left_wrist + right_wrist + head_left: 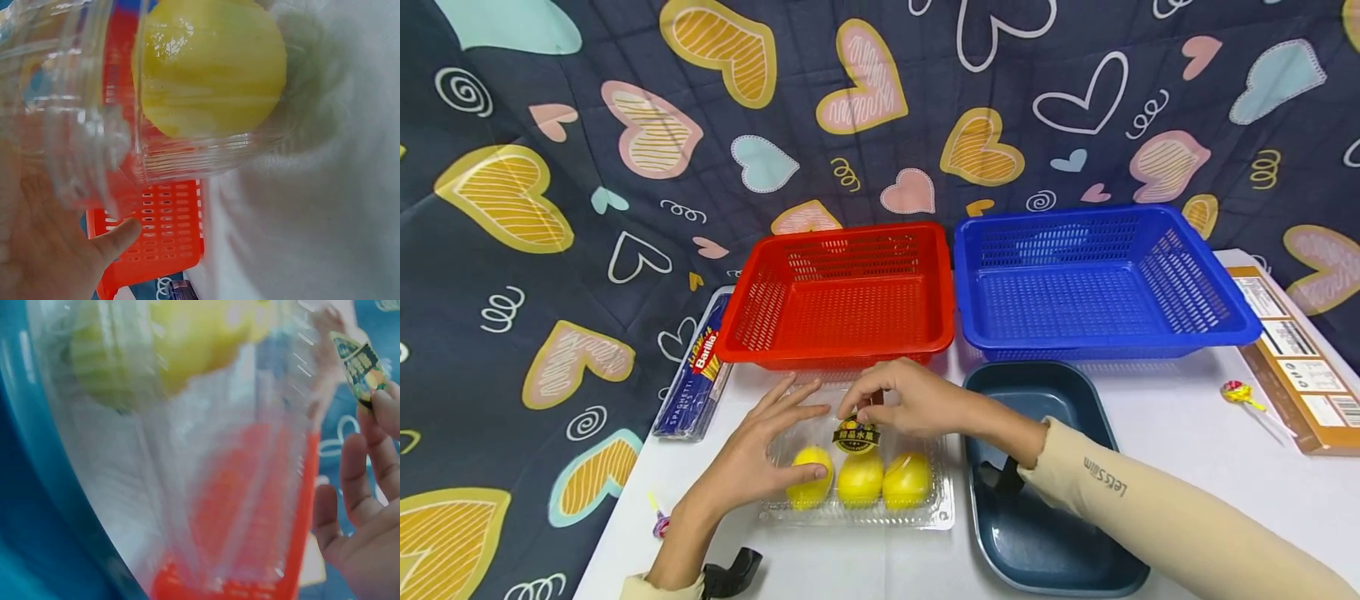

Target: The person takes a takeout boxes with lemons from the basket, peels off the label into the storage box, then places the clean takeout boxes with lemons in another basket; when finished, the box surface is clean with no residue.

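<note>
A clear plastic fruit box [936, 515] lies on the white table with several round yellow fruits, three of them showing [907, 481] in the head view. My right hand [913, 400] is over the back of the box. Between its thumb and forefinger it pinches a black and gold sticker [359, 369], whose printed face shows in the head view too. My left hand [767, 450] is at the left side of the box, fingers spread and straight. In the left wrist view its thumb is beside the clear plastic; whether it presses the lid I cannot tell.
Behind the box stand a red basket [857, 358] and a blue basket [1112, 340]. A dark blue tray [1037, 542] is right of the box, under my right forearm. Spaghetti [696, 392] lies left, a brown carton [1300, 367] right. Lollipops [1236, 392] lie on both sides.
</note>
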`<state>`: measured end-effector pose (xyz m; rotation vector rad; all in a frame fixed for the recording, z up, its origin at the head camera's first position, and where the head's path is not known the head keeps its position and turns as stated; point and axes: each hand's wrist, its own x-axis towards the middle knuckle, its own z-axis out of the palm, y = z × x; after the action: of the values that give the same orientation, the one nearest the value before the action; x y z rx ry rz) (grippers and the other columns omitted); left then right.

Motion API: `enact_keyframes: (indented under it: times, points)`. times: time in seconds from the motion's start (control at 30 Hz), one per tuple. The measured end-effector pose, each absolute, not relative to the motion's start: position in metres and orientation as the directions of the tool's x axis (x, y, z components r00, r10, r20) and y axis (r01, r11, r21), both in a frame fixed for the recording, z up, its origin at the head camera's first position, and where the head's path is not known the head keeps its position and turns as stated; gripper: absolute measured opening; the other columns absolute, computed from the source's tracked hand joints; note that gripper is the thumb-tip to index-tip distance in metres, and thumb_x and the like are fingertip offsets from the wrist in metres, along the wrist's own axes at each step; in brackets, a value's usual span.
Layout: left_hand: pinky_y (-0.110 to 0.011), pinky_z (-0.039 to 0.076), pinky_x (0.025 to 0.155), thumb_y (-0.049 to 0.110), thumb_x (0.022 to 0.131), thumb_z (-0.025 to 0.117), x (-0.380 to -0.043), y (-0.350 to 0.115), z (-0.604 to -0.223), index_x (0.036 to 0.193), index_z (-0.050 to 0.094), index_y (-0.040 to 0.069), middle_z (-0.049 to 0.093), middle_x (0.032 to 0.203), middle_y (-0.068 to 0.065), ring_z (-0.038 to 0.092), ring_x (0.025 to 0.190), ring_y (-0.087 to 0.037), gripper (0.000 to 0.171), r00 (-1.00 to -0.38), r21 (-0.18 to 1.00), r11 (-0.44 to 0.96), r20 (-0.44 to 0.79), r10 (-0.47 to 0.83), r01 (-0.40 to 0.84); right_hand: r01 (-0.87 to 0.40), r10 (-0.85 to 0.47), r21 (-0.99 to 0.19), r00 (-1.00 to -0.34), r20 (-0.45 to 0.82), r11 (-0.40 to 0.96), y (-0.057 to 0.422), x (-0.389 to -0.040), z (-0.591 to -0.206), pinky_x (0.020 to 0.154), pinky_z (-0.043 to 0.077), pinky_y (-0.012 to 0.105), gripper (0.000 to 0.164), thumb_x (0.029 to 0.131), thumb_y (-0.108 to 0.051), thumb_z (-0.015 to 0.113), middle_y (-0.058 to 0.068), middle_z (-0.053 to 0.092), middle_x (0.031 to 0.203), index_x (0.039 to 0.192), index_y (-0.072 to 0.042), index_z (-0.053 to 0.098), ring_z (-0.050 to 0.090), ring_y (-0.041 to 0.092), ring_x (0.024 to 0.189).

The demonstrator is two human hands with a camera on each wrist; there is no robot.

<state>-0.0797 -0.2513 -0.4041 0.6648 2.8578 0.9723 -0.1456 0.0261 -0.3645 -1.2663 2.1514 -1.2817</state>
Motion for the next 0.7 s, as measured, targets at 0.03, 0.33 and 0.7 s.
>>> enact_keyframes:
  times: [0.03, 0.33, 0.7]
  points:
    - [-0.079, 0.02, 0.115, 0.044, 0.076, 0.088, -0.08, -0.251, -0.405, 0.137, 0.064, 0.034, 0.04, 0.163, 0.011, 0.015, 0.159, -0.027, 0.066, -0.906, 0.593, 0.709, 0.089, 0.413, 0.381, -0.513, -0.819, -0.837, -0.553, 0.153, 0.19, 0.029, -0.146, -0.362, 0.085, 0.057, 0.025, 0.021, 0.096, -0.005, 0.068, -0.003, 0.075, 0.106, 0.114, -0.013, 0.077, 0.061, 0.008, 0.089]
    - [-0.078, 0.021, 0.114, 0.047, 0.076, 0.087, -0.08, -0.251, -0.405, 0.137, 0.063, 0.038, 0.04, 0.163, 0.011, 0.015, 0.16, -0.025, 0.066, -0.91, 0.594, 0.713, 0.084, 0.406, 0.373, -0.448, -0.773, -0.877, -0.614, 0.16, 0.174, 0.067, -0.153, -0.351, 0.082, 0.059, 0.031, 0.024, 0.097, -0.008, 0.068, 0.0, 0.075, 0.115, 0.119, -0.011, 0.074, 0.065, 0.013, 0.093]
    - [-0.079, 0.02, 0.114, 0.045, 0.076, 0.087, -0.08, -0.251, -0.406, 0.137, 0.063, 0.035, 0.04, 0.163, 0.012, 0.015, 0.159, -0.028, 0.066, -0.911, 0.598, 0.712, 0.081, 0.405, 0.369, -0.442, -0.659, -0.858, -0.731, 0.175, 0.262, 0.119, -0.156, -0.354, 0.073, 0.052, 0.026, 0.026, 0.095, -0.01, 0.071, -0.001, 0.075, 0.11, 0.12, -0.015, 0.074, 0.059, 0.019, 0.085]
